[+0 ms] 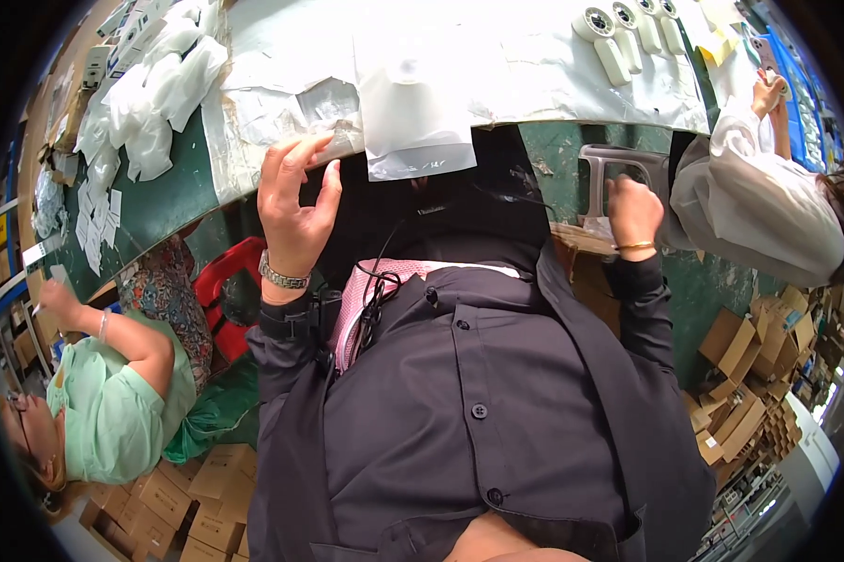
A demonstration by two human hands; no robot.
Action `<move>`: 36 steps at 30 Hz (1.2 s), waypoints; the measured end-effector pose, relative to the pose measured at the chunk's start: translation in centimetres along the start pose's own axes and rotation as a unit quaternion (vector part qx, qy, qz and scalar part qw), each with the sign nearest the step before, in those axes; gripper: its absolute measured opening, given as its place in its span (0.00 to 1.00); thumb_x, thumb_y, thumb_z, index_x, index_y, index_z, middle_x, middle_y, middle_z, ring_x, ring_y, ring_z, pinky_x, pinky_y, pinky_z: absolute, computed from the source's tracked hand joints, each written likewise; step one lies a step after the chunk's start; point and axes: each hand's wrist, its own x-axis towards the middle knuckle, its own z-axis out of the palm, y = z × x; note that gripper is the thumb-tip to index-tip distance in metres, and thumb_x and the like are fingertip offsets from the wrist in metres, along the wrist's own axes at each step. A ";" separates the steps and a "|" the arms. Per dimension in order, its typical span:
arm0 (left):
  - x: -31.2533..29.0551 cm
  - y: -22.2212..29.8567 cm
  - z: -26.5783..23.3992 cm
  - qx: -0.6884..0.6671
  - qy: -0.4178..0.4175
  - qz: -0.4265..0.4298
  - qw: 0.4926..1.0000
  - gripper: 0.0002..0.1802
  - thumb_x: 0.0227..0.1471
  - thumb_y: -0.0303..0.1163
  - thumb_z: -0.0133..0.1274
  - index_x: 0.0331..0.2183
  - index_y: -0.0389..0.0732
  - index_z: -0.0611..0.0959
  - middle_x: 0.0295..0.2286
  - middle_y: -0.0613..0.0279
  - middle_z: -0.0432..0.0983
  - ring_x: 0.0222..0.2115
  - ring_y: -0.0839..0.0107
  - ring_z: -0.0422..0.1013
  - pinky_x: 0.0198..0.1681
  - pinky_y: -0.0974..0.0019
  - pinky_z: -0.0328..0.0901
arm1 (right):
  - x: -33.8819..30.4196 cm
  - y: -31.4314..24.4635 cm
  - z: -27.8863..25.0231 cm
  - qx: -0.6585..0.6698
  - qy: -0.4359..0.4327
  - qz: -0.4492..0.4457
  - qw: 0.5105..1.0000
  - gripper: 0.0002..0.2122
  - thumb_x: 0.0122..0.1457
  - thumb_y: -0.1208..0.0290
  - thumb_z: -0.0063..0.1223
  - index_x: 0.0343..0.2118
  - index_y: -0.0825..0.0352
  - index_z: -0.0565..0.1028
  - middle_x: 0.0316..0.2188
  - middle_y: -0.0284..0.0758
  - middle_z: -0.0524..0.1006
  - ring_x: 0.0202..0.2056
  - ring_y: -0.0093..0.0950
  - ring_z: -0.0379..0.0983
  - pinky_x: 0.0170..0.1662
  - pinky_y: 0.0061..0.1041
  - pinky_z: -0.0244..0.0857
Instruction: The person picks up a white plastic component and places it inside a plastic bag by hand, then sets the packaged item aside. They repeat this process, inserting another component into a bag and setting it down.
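**A:** What fills the bottom of the frame, closest to the lens?

**B:** The person's own dark buttoned shirt (pixel 478 393), with a pink checked cloth (pixel 366 290) at its upper edge and a thin black cable (pixel 377 281) looped over it.

**A:** And the left hand (pixel 295 201)?

**B:** Raised at centre left, fingers spread wide and curled, holding nothing. Its fingertips are at the edge of the crumpled clear plastic sheet (pixel 281 103) that hangs over the green worktable (pixel 160 201). A metal link watch (pixel 283 276) sits on that wrist.

**A:** The right hand (pixel 633 211)?

**B:** Centre right, closed into a fist just beside the grey plastic stool (pixel 618 164). Whether it grips anything, I cannot tell. A thin gold bangle (pixel 633 246) circles the wrist.

**A:** What lies between the hands?

**B:** A flat white plastic bag (pixel 412 94), top centre, drooping over the table edge.

**A:** Anything else?

**B:** White round-headed devices (pixel 618 37) in a row at the upper right, white foam pouches (pixel 150 94) heaped at the upper left. A co-worker in a green top (pixel 113 403) at lower left, another in a white coat (pixel 759 211) at the right edge, and folded brown cartons (pixel 197 506) on the floor.
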 end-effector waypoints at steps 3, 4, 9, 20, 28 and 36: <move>0.1 0.0 0.2 0.066 0.006 0.062 0.996 0.26 0.49 0.18 0.67 0.52 0.43 0.86 0.46 0.57 0.81 0.46 0.58 0.76 0.52 0.57 0.68 | -0.2 1.3 -0.2 0.106 0.174 -0.075 0.976 0.09 0.60 0.70 0.69 0.41 0.66 0.85 0.29 0.34 0.83 0.31 0.34 0.79 0.41 0.34 0.71; 0.3 0.0 0.3 0.073 -0.001 0.079 0.994 0.27 0.48 0.19 0.67 0.52 0.44 0.86 0.48 0.58 0.80 0.48 0.58 0.75 0.54 0.56 0.67 | -0.5 1.4 -0.9 0.159 0.260 -0.109 0.946 0.08 0.60 0.71 0.70 0.39 0.66 0.85 0.29 0.35 0.84 0.33 0.35 0.80 0.43 0.35 0.71; 1.5 0.8 1.3 0.117 -0.027 0.126 0.985 0.30 0.46 0.21 0.68 0.53 0.49 0.86 0.56 0.62 0.78 0.58 0.58 0.70 0.62 0.55 0.61 | -1.3 -6.8 -5.9 0.355 0.353 -0.288 0.816 0.13 0.55 0.76 0.74 0.43 0.62 0.85 0.41 0.35 0.84 0.44 0.34 0.78 0.49 0.34 0.70; 3.4 0.5 2.7 0.120 -0.052 0.170 0.977 0.18 0.51 0.27 0.68 0.45 0.51 0.88 0.56 0.68 0.81 0.62 0.61 0.69 0.64 0.57 0.56 | 0.8 -16.3 -10.8 0.341 0.361 -0.472 0.728 0.14 0.57 0.76 0.69 0.47 0.59 0.85 0.48 0.31 0.84 0.48 0.35 0.78 0.56 0.35 0.66; 5.1 1.5 3.6 0.038 0.004 0.116 0.992 0.05 0.58 0.33 0.68 0.33 0.46 0.87 0.41 0.64 0.87 0.54 0.60 0.76 0.60 0.57 0.55 | 1.8 -17.0 -10.7 0.485 0.289 -0.400 0.722 0.04 0.62 0.74 0.67 0.39 0.65 0.85 0.34 0.32 0.85 0.41 0.34 0.78 0.48 0.31 0.67; 6.4 1.3 5.4 -0.028 0.038 -0.048 0.998 0.10 0.56 0.35 0.69 0.26 0.42 0.86 0.30 0.61 0.83 0.41 0.65 0.76 0.55 0.58 0.55 | 2.2 -18.9 -11.6 0.636 0.113 -0.217 0.732 0.10 0.68 0.70 0.64 0.32 0.71 0.82 0.19 0.35 0.75 0.21 0.21 0.67 0.28 0.24 0.62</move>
